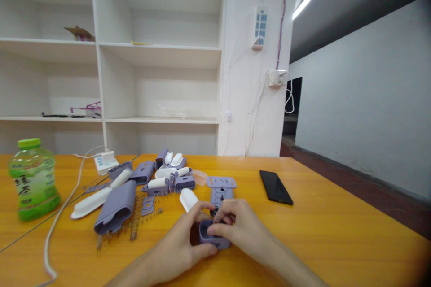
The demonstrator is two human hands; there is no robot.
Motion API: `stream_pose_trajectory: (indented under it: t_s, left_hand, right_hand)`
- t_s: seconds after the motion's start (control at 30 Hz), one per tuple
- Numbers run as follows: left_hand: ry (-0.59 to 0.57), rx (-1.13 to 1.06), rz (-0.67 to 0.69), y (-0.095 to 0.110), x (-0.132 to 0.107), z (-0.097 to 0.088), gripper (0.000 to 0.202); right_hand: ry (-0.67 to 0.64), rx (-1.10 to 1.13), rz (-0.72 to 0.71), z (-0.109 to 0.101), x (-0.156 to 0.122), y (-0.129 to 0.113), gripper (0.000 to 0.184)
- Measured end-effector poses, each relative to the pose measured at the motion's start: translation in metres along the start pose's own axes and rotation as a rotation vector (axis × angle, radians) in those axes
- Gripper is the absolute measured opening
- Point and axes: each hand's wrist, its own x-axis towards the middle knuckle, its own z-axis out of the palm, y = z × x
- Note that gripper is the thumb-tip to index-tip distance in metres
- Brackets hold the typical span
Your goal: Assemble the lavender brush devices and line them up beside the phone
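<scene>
Near the front middle of the table, my left hand (183, 244) holds a small hollow purple plastic housing (220, 244), thumb at its near side and fingers round its far left side. My right hand (240, 228) is closed in a pinch over the housing's opening. A small brownish piece seems to be between its fingertips, too small and covered to name. Just beyond the hands lies a flat purple plastic part (221, 186) with a wide top plate and dark fittings. A white oval piece (188, 199) rests beside my left fingers.
Purple casings (117, 206), white handles (92, 202) and several metal springs (134, 228) lie scattered to the left. A green-capped bottle (33, 184), a white cable (62, 210) and a power strip (106, 161) are farther left. A black phone (276, 187) lies right. White shelves (161, 47) stand behind.
</scene>
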Motion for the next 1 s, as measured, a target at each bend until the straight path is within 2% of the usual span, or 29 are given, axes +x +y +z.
stream_pose_trajectory:
  t_s: [0.37, 0.77, 1.0]
  left_hand:
    - [-0.018, -0.028, 0.011, 0.001, 0.000, 0.000, 0.069]
    - [-0.038, -0.044, -0.004, 0.001, 0.000, -0.001, 0.069]
    - [-0.008, -0.001, -0.017, 0.000, -0.001, -0.001, 0.071]
  right_hand:
    - [-0.055, 0.127, 0.061, 0.000, -0.001, 0.004, 0.013]
    - [-0.022, -0.059, 0.013, 0.004, 0.000, 0.004, 0.017]
    - [-0.030, -0.056, 0.027, 0.007, 0.001, 0.012, 0.015]
